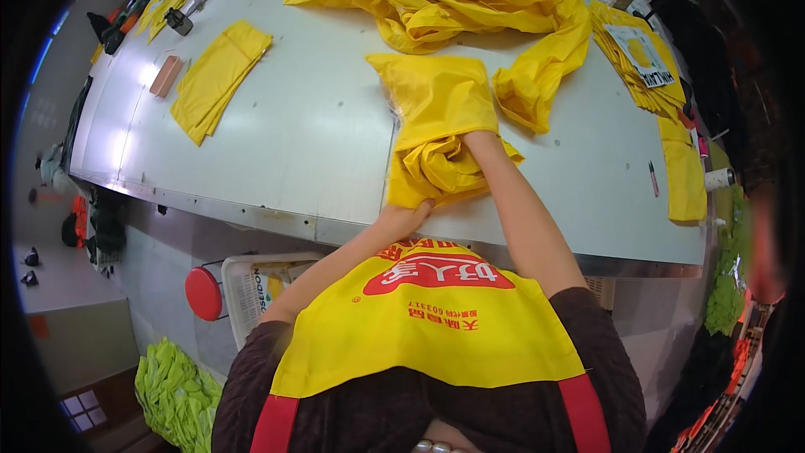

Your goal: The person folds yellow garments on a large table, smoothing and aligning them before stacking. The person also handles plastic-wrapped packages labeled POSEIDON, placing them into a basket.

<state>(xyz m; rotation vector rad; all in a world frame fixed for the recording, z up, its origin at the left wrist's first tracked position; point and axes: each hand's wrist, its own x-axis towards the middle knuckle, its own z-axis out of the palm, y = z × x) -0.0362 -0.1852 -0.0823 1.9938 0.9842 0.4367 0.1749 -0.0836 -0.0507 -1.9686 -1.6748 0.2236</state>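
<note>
Perhaps the crumpled yellow bundle (442, 122), just beyond the left hand (409, 218), could spring loose if those fingers, seemingly pinching its near edge, slipped; the right hand (482, 143) disappears into its folds, so I cannot tell its grip

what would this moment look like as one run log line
left hand: gripping near edge of yellow bundle | right hand: partly hidden in its folds | table, left side: folded yellow cloth
</note>
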